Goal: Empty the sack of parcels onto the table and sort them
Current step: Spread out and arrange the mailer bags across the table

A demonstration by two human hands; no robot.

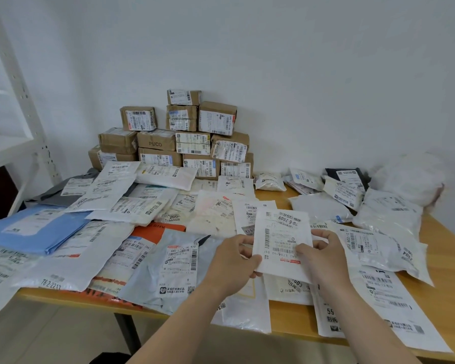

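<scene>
Evidently mid-sort: left grip [234, 261] and right grip [323, 256] pinch a flat white labelled mailer [284, 237]. Next, I judge, its label decides placement, likely among the white plastic mailers [132, 208] at nine o'clock.

Boxes [179, 137] stand stacked at the table's [289, 319] far middle, against the wall [300, 74]. Mailers [100, 240] overlap across its left and near parts; bags [386, 214] lie right, the sack [410, 177] behind them. A shelf [16, 101] stands far left.
</scene>
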